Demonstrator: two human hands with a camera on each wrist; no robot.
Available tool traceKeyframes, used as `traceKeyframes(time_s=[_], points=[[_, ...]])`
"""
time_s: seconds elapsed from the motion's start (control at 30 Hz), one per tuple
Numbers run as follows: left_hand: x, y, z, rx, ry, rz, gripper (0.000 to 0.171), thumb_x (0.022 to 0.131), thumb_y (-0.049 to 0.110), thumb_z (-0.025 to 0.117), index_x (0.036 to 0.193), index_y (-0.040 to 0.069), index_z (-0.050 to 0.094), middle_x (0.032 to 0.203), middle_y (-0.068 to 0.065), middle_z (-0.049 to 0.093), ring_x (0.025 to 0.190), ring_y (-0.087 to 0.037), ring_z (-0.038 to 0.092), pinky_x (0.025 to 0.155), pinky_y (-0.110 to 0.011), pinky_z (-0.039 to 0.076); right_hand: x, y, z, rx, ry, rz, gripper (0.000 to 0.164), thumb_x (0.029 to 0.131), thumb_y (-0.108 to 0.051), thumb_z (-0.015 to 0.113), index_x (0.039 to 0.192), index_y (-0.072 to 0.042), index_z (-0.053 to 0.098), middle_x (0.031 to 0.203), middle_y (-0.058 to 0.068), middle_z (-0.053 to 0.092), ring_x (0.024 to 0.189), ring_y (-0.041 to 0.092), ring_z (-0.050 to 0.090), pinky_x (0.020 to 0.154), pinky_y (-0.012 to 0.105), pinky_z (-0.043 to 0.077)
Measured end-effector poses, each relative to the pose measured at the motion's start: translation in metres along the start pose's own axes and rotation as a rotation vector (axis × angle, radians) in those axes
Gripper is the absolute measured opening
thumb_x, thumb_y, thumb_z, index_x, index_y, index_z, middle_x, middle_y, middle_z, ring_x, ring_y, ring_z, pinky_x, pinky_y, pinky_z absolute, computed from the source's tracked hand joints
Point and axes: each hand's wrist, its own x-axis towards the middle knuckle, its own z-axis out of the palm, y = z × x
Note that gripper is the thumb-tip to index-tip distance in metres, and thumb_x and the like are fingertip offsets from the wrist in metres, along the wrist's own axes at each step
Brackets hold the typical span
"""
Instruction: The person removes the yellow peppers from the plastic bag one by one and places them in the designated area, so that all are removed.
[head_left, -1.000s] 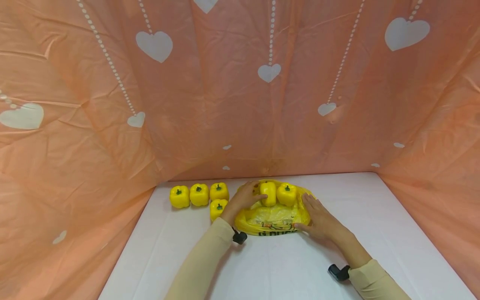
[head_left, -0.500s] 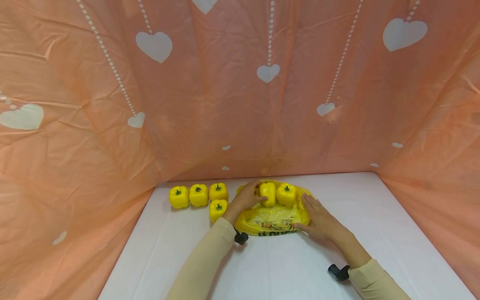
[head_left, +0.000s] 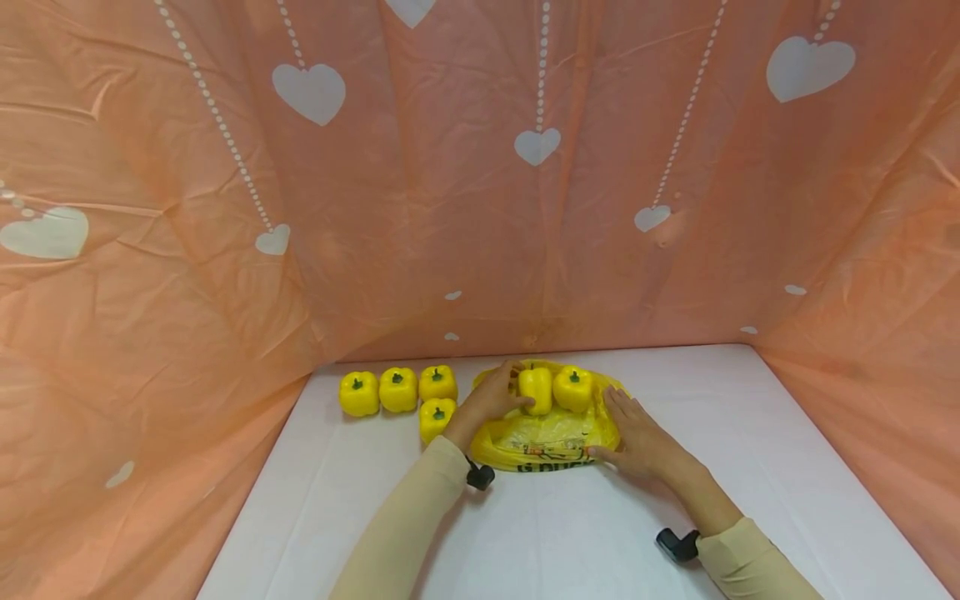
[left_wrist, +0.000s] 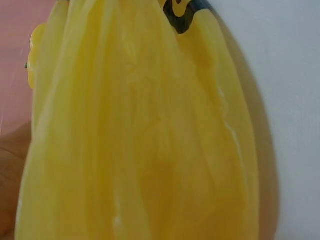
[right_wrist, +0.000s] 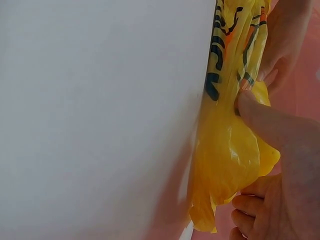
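In the head view, a yellow plastic bag (head_left: pixel 546 433) with black lettering lies on the table, its mouth spread around two yellow bell peppers. My left hand (head_left: pixel 486 400) holds the left bell pepper (head_left: pixel 536 393), thumb in front and fingers at its far side. Beside it sits the right bell pepper (head_left: pixel 573 389), stem up, untouched. At the bag's right side rests my right hand (head_left: pixel 645 442), fingers extended along the plastic. The right wrist view shows the right thumb (right_wrist: pixel 260 115) against the bag (right_wrist: pixel 230 155). Bag plastic (left_wrist: pixel 140 125) hides most of the left hand in the left wrist view.
Several more yellow bell peppers (head_left: pixel 398 389) stand left of the bag, one of them (head_left: pixel 435 419) nearer me and close to my left wrist. The white table (head_left: pixel 540 533) meets an orange-pink curtain (head_left: pixel 480 250) with white hearts at the back and sides.
The held bell pepper has shifted very slightly toward me within the bag's mouth, with the left thumb moving along with it. My right hand keeps its place on the bag.
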Motion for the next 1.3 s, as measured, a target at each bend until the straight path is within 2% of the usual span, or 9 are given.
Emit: traceKeyframes(time_s=[0.3, 0.63, 0.93, 1.3], points=[[0.0, -0.002, -0.001, -0.028, -0.031, 0.031, 0.069, 0.098, 0.028, 0.081, 0.149, 0.012, 0.038, 0.155, -0.019, 0.054, 0.144, -0.033, 0.053, 0.121, -0.049, 0.045, 0.0, -0.001, 0.0, -0.01, 0.019, -0.015, 0.105, 0.098, -0.051, 0.076, 0.165, 0.01, 0.023, 0.173, 0.03, 0.02, 0.159, 0.052, 0.02, 0.129, 0.065, 0.02], [-0.003, -0.004, -0.001, -0.088, -0.034, 0.05, 0.067, 0.099, 0.026, 0.081, 0.148, 0.016, 0.036, 0.155, -0.016, 0.054, 0.144, -0.033, 0.052, 0.122, -0.049, 0.044, 0.0, 0.0, 0.0, -0.011, 0.021, -0.014, 0.106, 0.098, -0.052, 0.075, 0.166, 0.009, 0.022, 0.174, 0.03, 0.019, 0.159, 0.053, 0.02, 0.128, 0.065, 0.021], [-0.006, -0.006, 0.0, -0.112, -0.01, 0.084, 0.061, 0.103, 0.028, 0.076, 0.147, 0.015, 0.036, 0.154, -0.016, 0.053, 0.142, -0.033, 0.054, 0.119, -0.049, 0.047, 0.0, 0.002, 0.001, -0.013, 0.028, -0.016, 0.105, 0.098, -0.052, 0.076, 0.166, 0.009, 0.023, 0.174, 0.03, 0.019, 0.159, 0.053, 0.02, 0.129, 0.065, 0.021], [-0.013, -0.005, -0.006, -0.108, 0.028, 0.156, 0.06, 0.102, 0.021, 0.078, 0.145, 0.013, 0.037, 0.152, -0.017, 0.05, 0.141, -0.035, 0.055, 0.117, -0.049, 0.049, 0.001, 0.002, 0.002, -0.012, 0.017, -0.016, 0.105, 0.098, -0.052, 0.075, 0.166, 0.009, 0.022, 0.174, 0.03, 0.018, 0.159, 0.052, 0.019, 0.129, 0.064, 0.019]])
